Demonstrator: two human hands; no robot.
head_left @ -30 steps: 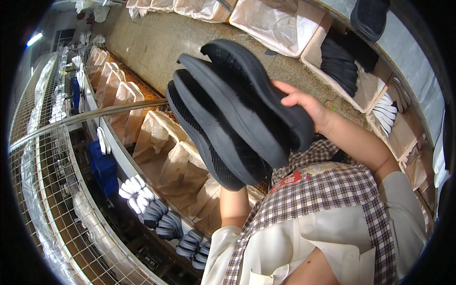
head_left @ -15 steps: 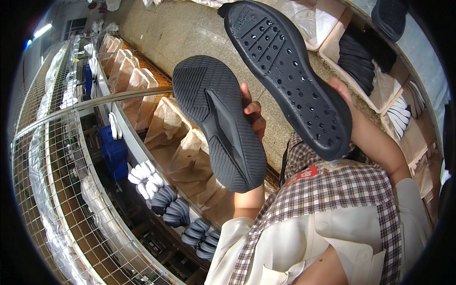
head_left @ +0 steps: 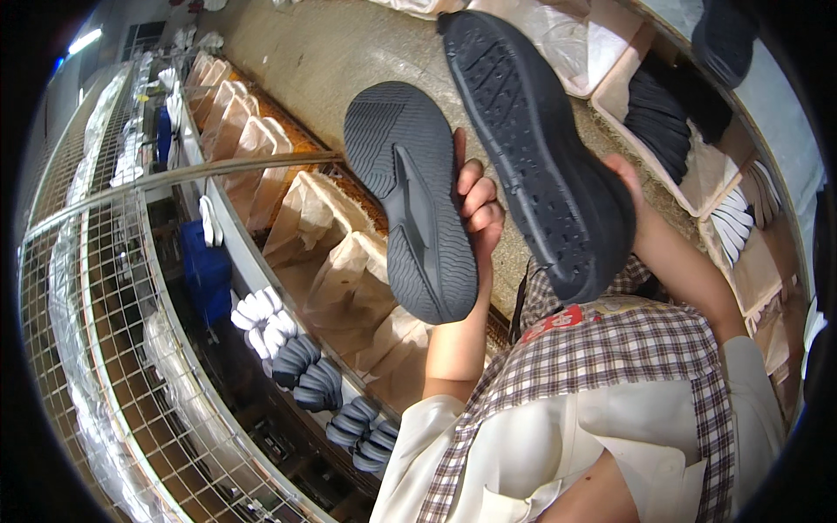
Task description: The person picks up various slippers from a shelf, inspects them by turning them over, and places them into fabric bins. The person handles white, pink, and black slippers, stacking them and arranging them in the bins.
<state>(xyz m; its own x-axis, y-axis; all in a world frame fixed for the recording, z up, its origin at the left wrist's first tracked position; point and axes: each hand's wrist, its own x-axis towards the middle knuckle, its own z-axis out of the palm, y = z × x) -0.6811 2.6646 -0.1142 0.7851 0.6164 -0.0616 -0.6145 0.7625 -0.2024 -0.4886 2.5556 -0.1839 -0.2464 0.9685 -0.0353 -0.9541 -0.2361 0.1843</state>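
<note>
My left hand (head_left: 479,196) is closed around the edge of a dark grey shoe sole (head_left: 410,209). The sole stands upright, its wavy-ridged tread facing the camera and a smooth groove running down the middle. In my right hand (head_left: 626,179) is a larger black shoe sole (head_left: 540,166), gripped along its right side with most of the fingers hidden behind it. Small holes dot its underside, and it is tilted so that its thick side wall shows. The two pieces are held side by side, apart, in front of my checked apron (head_left: 602,349).
Paper-lined baskets (head_left: 327,235) line the left side, beside a wire-mesh rack (head_left: 96,288). Bundles of white soles (head_left: 261,321) and grey soles (head_left: 318,383) lie on a ledge there. At right, lined crates hold black soles (head_left: 656,122) and white ones (head_left: 731,218).
The black sole has turned, so its side wall now shows more and its underside less. The grey sole has shifted up and right, and more of my left fingers show.
</note>
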